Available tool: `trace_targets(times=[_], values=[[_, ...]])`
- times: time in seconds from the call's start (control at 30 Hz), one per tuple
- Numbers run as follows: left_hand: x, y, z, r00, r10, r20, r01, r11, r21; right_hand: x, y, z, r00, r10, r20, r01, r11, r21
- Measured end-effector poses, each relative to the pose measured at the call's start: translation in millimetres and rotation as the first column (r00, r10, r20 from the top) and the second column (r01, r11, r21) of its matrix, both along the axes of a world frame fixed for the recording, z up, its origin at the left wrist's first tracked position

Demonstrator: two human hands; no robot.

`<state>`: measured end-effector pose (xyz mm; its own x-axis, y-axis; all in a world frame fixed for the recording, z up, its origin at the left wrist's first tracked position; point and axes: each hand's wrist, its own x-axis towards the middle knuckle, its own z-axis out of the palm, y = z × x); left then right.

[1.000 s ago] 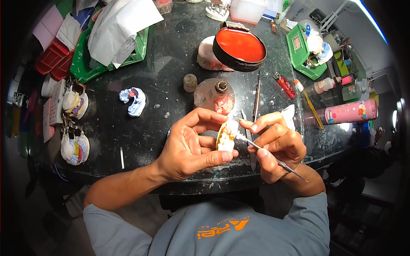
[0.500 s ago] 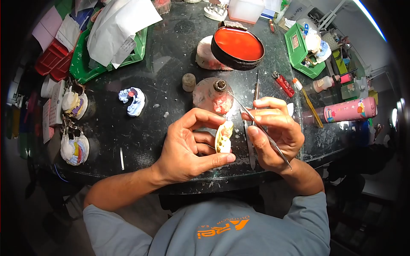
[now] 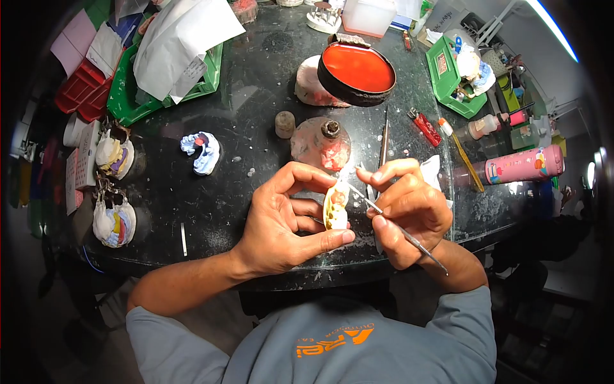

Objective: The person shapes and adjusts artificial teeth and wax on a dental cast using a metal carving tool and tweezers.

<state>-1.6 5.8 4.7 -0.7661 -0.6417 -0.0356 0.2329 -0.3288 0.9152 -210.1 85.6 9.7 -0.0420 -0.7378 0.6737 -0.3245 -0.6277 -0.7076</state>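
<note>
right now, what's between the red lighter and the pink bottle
A thin yellow stick with an orange and white end lies on the table between the red lighter and pink bottle, in the head view.

Below the hands, toward the wearer, a plain grey shirt (image 3: pixel 268 345) with a faint blue cast covers the torso. Its short left sleeve (image 3: pixel 169 349) and right sleeve (image 3: pixel 457 333) are of the same grey, both loosely creased, with hems near the elbows. From there to the left hand (image 3: pixel 288 217) and right hand (image 3: pixel 409 214), the forearms (image 3: pixel 185 278) are bare, and so are both hands. Orange letters (image 3: pixel 313 349) lie across the shirt, with a peaked orange mark (image 3: pixel 358 336) beside them on the right hand's side; smaller orange lettering, hard to read, sits nearer the hands
</note>
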Motion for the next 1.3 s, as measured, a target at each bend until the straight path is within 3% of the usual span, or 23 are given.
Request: trace_targets(times=[0.33, 0.43, 1.3], values=[[0.0, -1.5, 0.4, 0.998, -0.018, -0.062, 0.024, 0.995, 0.097, -1.9, 4.2, -3.6, 0.991, 0.122, -0.049, -0.123, 0.992, -0.027], [-0.1, -1.2, -0.3, 0.997, -0.022, -0.067, 0.028, 0.995, 0.096, 1.2, 2.5, 0.4, 0.996, 0.033, -0.08, -0.038, 0.997, -0.06], [0.8, -1.7, -0.9, 0.996, -0.042, -0.079, 0.048, 0.996, 0.079, 1.6, 3.2, 2.7, 0.994, 0.026, -0.111, -0.031, 0.998, -0.045]])
